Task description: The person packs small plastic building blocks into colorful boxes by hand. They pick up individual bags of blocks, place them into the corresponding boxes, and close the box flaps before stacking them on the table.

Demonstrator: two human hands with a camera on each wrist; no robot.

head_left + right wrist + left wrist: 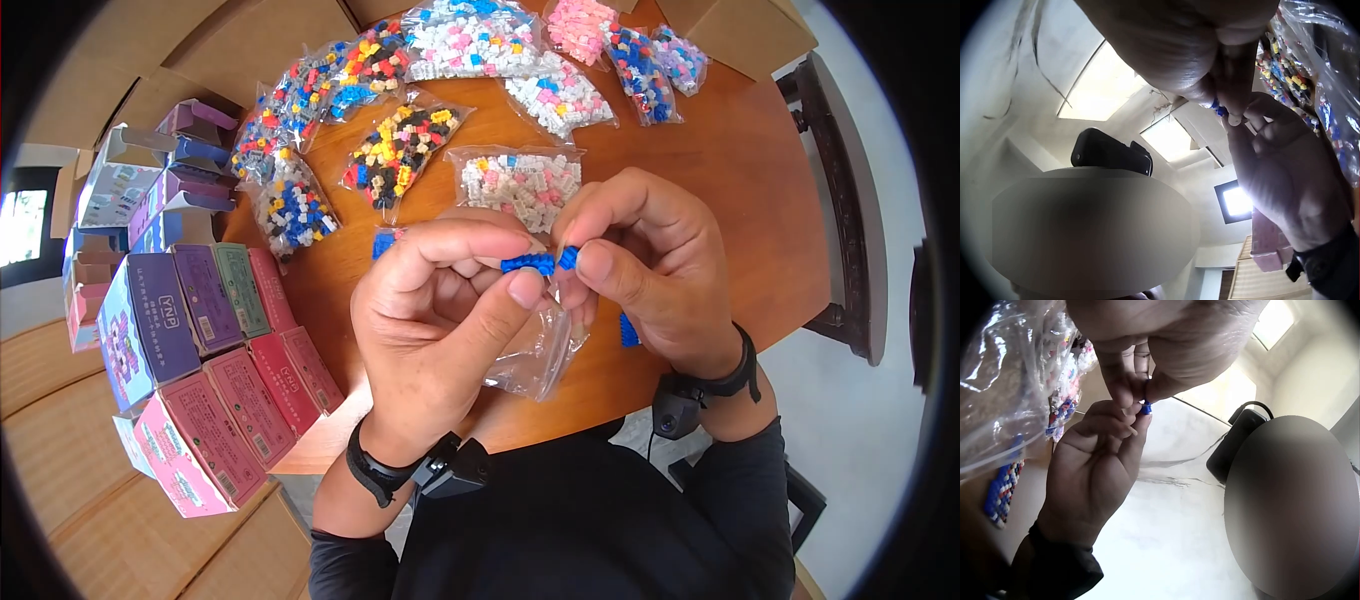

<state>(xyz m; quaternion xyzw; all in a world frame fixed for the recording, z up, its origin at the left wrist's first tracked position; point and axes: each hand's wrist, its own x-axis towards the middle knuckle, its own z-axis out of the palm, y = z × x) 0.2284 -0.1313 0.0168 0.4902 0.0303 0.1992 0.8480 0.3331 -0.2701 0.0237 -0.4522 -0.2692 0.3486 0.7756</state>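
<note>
Between the thumb and fingers of my left hand (pixel 425 325) is a short strip of blue building bricks (pixel 528 263). My right hand (pixel 655 265) pinches a smaller blue brick (pixel 569 257) just right of the strip, the two pieces nearly end to end. Both wrist views show the fingertips meeting around the blue pieces, largely hiding them. A clear plastic bag (pixel 530 360) sits below the hands, partly covered by the left thumb. Another blue piece (pixel 629 330) lies on the table beside the right wrist, and more blue (pixel 386 241) shows behind the left hand.
Bags of mixed bricks (pixel 405 150), white and pink bricks (pixel 520 185) and other colours spread over the wooden table (pixel 740 200). Small printed boxes (pixel 215 410) stack along the left edge. Large cardboard boxes (pixel 250 45) stand behind. A dark wooden chair (pixel 840 210) is at the right.
</note>
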